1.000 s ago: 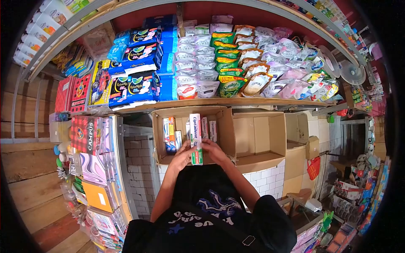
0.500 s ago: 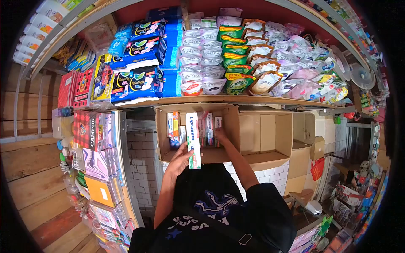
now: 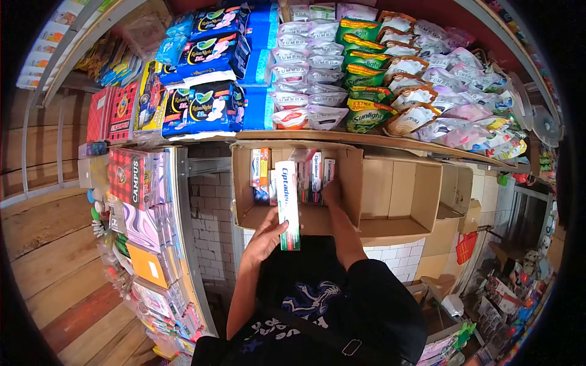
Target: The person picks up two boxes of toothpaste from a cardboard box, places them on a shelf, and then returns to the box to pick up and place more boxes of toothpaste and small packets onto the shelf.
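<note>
My left hand (image 3: 265, 238) is closed around the lower part of a white Ciptadent toothpaste box (image 3: 287, 198), which stands nearly upright over the front of an open cardboard box (image 3: 348, 183). My right hand (image 3: 331, 194) reaches into that carton, at the lower end of the rightmost toothpaste box (image 3: 329, 171); its fingers are mostly hidden. Beside it, another Ciptadent box (image 3: 316, 174) stands in the row. At the carton's left side are an orange-and-white box (image 3: 264, 168) and other small toothpaste boxes, partly behind the one I hold.
A second cardboard box (image 3: 390, 189) adjoins on the right. Above runs a wooden shelf edge (image 3: 305, 135), stocked with blue pad packs (image 3: 210, 107), Sunlight pouches (image 3: 368, 116) and other refill pouches. Left stands a rack of Campus notebooks (image 3: 128, 177).
The view has shifted, so the shelf and cartons appear further right. My left hand still holds the toothpaste box over the carton, and my right hand remains inside at the right-hand boxes.
</note>
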Demonstrator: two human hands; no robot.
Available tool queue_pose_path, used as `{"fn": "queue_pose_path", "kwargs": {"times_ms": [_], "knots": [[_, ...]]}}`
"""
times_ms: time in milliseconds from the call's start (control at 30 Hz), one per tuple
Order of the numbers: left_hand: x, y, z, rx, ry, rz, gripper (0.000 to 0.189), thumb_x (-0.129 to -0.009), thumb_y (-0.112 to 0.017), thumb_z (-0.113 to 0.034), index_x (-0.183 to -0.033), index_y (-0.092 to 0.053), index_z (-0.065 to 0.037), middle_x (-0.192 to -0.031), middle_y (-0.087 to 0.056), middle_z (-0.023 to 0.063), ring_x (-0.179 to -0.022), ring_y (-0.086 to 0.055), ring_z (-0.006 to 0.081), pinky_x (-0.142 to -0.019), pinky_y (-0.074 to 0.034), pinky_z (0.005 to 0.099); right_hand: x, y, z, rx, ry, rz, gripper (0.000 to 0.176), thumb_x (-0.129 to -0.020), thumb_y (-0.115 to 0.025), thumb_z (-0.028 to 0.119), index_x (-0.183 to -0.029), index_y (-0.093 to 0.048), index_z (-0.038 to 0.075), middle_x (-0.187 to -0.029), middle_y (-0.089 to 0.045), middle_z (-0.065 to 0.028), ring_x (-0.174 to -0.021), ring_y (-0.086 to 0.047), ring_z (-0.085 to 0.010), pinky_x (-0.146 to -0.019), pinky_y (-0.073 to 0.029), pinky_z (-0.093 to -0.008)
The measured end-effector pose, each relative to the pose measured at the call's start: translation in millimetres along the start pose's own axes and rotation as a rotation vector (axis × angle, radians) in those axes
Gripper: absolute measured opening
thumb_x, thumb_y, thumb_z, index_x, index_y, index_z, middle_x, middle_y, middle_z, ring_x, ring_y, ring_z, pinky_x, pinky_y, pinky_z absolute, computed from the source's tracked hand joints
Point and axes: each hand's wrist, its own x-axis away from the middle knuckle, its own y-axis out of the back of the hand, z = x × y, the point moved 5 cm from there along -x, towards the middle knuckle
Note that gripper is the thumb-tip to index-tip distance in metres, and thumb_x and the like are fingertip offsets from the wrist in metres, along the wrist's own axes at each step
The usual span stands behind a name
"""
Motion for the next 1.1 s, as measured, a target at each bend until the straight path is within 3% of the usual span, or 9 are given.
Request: {"fn": "queue_pose_path", "kwargs": {"times_ms": [133,300,600,733,833,933,1067,1100], "knots": [[1,-4,-1,-0.023,0.013,-0.019,0.051,-0.095,-0.056,-0.004,-0.142,-0.035,-0.008,-0.132,-0.053,0.0137,-0.114,-0.060,0.0287,-0.094,-0.051,0.0384,17,14,15,0.231,0.021,-0.105,0.054,-0.080,-0.061,0.009,-0.125,-0.038,-0.010,-0.113,-0.058,-0.0307,-0.101,-0.063,-0.0426,-0.083,-0.054,-0.0477],[2,-8,1,-0.030,0.003,-0.033,0.051,-0.095,-0.056,-0.003,-0.141,-0.035,-0.008,-0.130,-0.054,0.0121,-0.115,-0.059,0.0282,-0.096,-0.049,0.0389,9,7,7,0.176,0.014,-0.022,0.059,-0.077,-0.069,0.013,-0.123,-0.040,-0.010,-0.112,-0.059,-0.0302,-0.098,-0.065,-0.0406,-0.084,-0.055,-0.0464],[7,-15,-1,-0.063,-0.012,-0.036,0.047,-0.095,-0.055,-0.002,-0.139,-0.039,-0.008,-0.133,-0.053,0.0120,-0.124,-0.051,0.0198,-0.101,-0.045,0.0339,-8,-8,-10,0.080,-0.001,0.104,0.071,-0.069,-0.079,0.020,-0.121,-0.040,-0.010,-0.108,-0.063,-0.0289,-0.101,-0.065,-0.0374,-0.085,-0.055,-0.0460],[8,-6,3,-0.051,-0.002,-0.029,0.048,-0.095,-0.055,-0.003,-0.140,-0.038,-0.008,-0.133,-0.052,0.0127,-0.121,-0.054,0.0222,-0.100,-0.046,0.0351,9,14,3,-0.053,0.030,-0.007,0.084,-0.063,-0.084,0.032,-0.120,-0.040,-0.010,-0.106,-0.064,-0.0295,-0.101,-0.065,-0.0393,-0.086,-0.054,-0.0457],[10,-4,4,-0.029,-0.003,-0.013,0.048,-0.095,-0.055,-0.004,-0.140,-0.037,-0.008,-0.133,-0.053,0.0141,-0.117,-0.057,0.0260,-0.098,-0.048,0.0375,16,24,8,-0.091,-0.079,0.077,0.093,-0.062,-0.084,0.039,-0.124,-0.036,-0.012,-0.111,-0.062,-0.0311,-0.103,-0.063,-0.0415,-0.088,-0.053,-0.0446],[11,-9,-2,-0.013,-0.008,0.017,0.048,-0.096,-0.055,-0.005,-0.140,-0.037,-0.008,-0.132,-0.054,0.0156,-0.115,-0.059,0.0295,-0.097,-0.049,0.0400,27,35,16,-0.090,-0.009,-0.007,0.103,-0.063,-0.083,0.042,-0.130,-0.029,-0.014,-0.113,-0.061,-0.0315,-0.103,-0.063,-0.0430,-0.088,-0.053,-0.0444],[16,-7,-3,0.017,-0.011,0.043,0.048,-0.096,-0.054,-0.006,-0.140,-0.036,-0.007,-0.132,-0.055,0.0164,-0.117,-0.059,0.0321,-0.097,-0.049,0.0424,29,43,18,-0.322,0.096,0.151,0.082,-0.061,-0.083,0.046,-0.116,-0.056,-0.009,-0.103,-0.067,-0.0264,-0.099,-0.066,-0.0395,-0.083,-0.054,-0.0454],[16,-7,-4,0.025,-0.010,0.051,0.049,-0.096,-0.054,-0.007,-0.141,-0.036,-0.007,-0.132,-0.055,0.0164,-0.117,-0.058,0.0326,-0.097,-0.049,0.0428,26,45,20,-0.233,0.108,0.136,0.064,-0.063,-0.083,0.044,-0.101,-0.067,-0.005,-0.098,-0.069,-0.0247,-0.096,-0.068,-0.0361,-0.081,-0.054,-0.0433]]}}
